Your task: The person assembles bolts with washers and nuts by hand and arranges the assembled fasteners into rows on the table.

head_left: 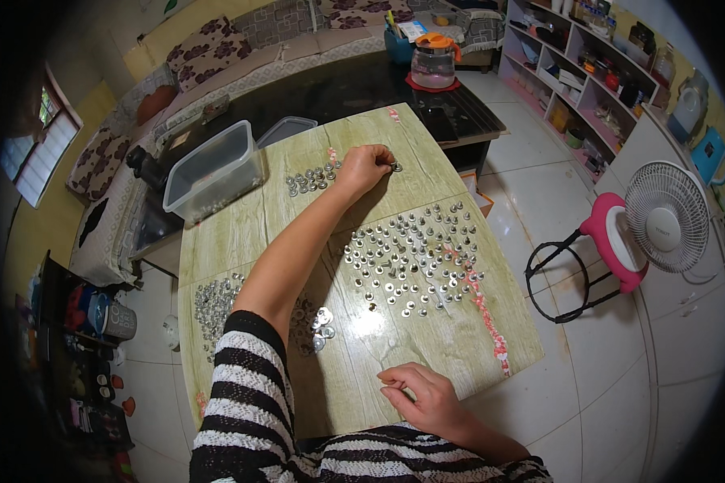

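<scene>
My left hand (pixel 366 171) reaches to the far part of the wood-patterned table (pixel 242 258). Its thumb and fingers pinch a small silvery metal stud (pixel 396 167) at the tabletop. Just left of that hand, short rows of metal pieces with round bases (pixel 302 183) stand together. Nearer and to the right, a wide spread of metal studs (pixel 415 258) mostly stands upright. My right hand (pixel 428 400) is by the near edge, loosely curled, thumb and forefinger apart, with nothing visible in it. Flat round metal washers (pixel 321 324) lie beside my left forearm, which partly hides them.
A heap of small metal parts (pixel 215 310) lies at the left. The clear plastic tub (pixel 217 181) stands at the far left corner, near a lid (pixel 286 129). Behind is a dark table (pixel 330 88) with an orange-lidded jug (pixel 435 63). A fan (pixel 667 217) stands on a pink stool at the right.
</scene>
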A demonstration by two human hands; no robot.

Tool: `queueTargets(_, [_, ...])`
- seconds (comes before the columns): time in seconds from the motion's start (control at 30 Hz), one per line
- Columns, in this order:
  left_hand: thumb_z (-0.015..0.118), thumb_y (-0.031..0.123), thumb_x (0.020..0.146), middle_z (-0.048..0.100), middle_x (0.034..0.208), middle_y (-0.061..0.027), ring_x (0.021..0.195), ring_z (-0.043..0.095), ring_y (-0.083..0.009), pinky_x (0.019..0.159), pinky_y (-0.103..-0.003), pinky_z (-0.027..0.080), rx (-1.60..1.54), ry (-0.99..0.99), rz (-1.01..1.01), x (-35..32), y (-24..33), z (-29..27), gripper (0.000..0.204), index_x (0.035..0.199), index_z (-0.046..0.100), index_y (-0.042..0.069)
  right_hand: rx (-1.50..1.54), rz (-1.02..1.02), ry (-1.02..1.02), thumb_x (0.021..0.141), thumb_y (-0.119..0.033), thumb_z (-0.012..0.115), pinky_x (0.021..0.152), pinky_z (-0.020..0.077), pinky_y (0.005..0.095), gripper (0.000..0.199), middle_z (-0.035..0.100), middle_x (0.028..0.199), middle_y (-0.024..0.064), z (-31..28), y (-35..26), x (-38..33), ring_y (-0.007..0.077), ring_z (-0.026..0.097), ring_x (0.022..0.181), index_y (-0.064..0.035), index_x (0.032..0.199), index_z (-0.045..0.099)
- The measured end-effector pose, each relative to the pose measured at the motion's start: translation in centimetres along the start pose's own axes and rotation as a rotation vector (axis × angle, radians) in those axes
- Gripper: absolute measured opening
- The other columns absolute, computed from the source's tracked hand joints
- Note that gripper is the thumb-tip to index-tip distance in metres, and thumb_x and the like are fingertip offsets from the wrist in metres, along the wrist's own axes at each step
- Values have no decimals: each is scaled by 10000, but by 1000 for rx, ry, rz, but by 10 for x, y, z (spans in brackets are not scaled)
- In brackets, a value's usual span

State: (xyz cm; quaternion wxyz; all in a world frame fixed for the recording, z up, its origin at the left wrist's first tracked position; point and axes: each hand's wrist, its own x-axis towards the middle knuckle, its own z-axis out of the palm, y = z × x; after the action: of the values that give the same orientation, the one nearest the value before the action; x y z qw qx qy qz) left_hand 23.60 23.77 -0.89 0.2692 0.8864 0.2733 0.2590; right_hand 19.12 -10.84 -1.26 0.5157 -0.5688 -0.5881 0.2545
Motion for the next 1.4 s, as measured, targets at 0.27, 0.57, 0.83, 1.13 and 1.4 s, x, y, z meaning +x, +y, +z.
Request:
queueTargets(0.27, [648, 57, 660, 627, 745, -81, 696, 607, -160, 642, -255, 467, -9, 4, 22, 1, -2, 0, 151, 806, 616, 36, -14, -6, 9, 734, -57, 579, 542, 459, 254, 144, 556, 767, 72, 0, 0, 0, 176, 568, 611, -26, 866, 532])
queueTargets(0.57, [596, 70, 708, 622, 734, -66, 654, 583, -115, 604, -252, 461, -160, 55, -69, -18, 7, -35, 126, 824, 609, 25, -24, -30, 19, 731, -54, 581, 527, 451, 256, 141, 545, 744, 75, 1, 2, 0, 181, 566, 595, -25, 858, 529])
queueTargets(0.83, [618, 101, 736, 613, 761, -34, 705, 563, -80, 648, -220, 462, -120, -152, -42, -111, 38, -78, 130, 826, 603, 9, 5, -5, -2, 738, -64, 578, 539, 455, 253, 152, 546, 764, 78, 2, 2, -3, 171, 574, 621, -25, 876, 528])
queueTargets(1.13, [610, 89, 738, 621, 777, -49, 704, 580, -98, 651, -231, 472, -165, -301, -140, -213, 71, -110, 116, 823, 605, 10, 0, 43, -36, 751, -79, 568, 552, 451, 265, 145, 541, 771, 85, -2, -7, -5, 177, 574, 645, -33, 882, 526])
queueTargets(1.4, [620, 59, 717, 620, 759, -57, 694, 590, -110, 656, -231, 474, -264, -248, -224, -265, 82, -123, 103, 800, 604, -1, -243, 104, 235, 728, -62, 590, 517, 467, 250, 159, 560, 779, 97, -41, -2, 10, 149, 574, 624, -21, 874, 541])
